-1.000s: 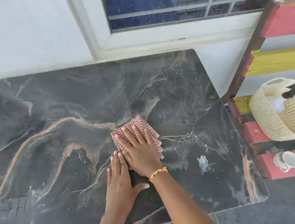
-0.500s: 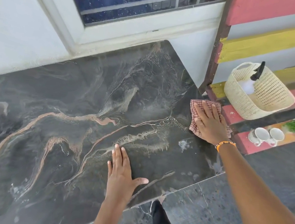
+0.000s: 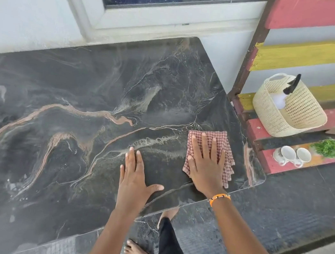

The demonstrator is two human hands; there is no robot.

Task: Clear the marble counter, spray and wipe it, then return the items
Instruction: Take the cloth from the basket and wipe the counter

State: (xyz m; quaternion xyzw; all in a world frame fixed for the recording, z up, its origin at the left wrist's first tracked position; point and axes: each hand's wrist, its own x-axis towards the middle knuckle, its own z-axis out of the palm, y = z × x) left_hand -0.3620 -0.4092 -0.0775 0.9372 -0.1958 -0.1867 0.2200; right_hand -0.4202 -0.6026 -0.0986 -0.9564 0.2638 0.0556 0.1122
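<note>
Dark grey marble counter [image 3: 57, 111] with pale white veins and long rust-orange streaks, glossy, reflecting light, bare apart from a cloth and two hands. Set against a white wall below a white-framed window [image 3: 158, 2].

Red-and-white checked cloth [image 3: 226, 154], folded into layers with stepped edges fanned out on its right side, lying flat near the counter's right front corner. Right hand [image 3: 205, 166] pressed palm-down on the cloth, fingers spread wide and straight, covering most of it. Orange beaded bracelet [image 3: 219, 198] on the right wrist.

Left hand [image 3: 134, 179] flat on bare marble just left of the cloth, not touching it, fingers together and pointing away, thumb stretched out to the right; holding nothing.

To the right of the counter, a slatted wooden bench [image 3: 302, 49] painted red and yellow. On it, a cream woven plastic basket [image 3: 293, 116] containing a white spray bottle [image 3: 279, 99] with a black trigger head. Nearer the front on the bench, two white ceramic cups [image 3: 291, 155] side by side, and a small green leafy plant [image 3: 328, 147] just beside them.

Below the counter edge, bare feet and dark trousers over a dark floor.
</note>
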